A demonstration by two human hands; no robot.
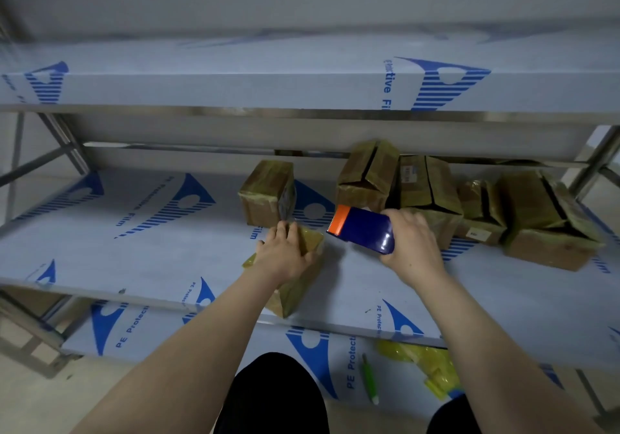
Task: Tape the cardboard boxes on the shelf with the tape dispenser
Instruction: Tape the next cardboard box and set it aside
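**Small box pinned, dispenser alongside**

Middle tier of the film-covered shelf (134,239). A small cardboard box (302,287), already glossy with tape, was found at the front edge. The left grip (285,256) was laid flat on its top, fingers straight and slightly spread, pressing down and not curled round it. The right grip (414,249) was wrapped round the blue tape dispenser (364,230).

The step was judged to be the laying of a strip over this box. It would be done best with the box kept pinned under the flat palm. The toothed edge should be set down on the seam and drawn across in one steady pull. The left fingers should be shifted clear of the tape's path, and the strip carried past the edge and down the side before being torn against the teeth.

The dispenser's orange toothed end was pointed toward the box, just beside it on the right and apart from it. Whether tape bridged the gap could not be told. An open-flapped box (367,175) was noted behind the dispenser, with further boxes beyond to the right.
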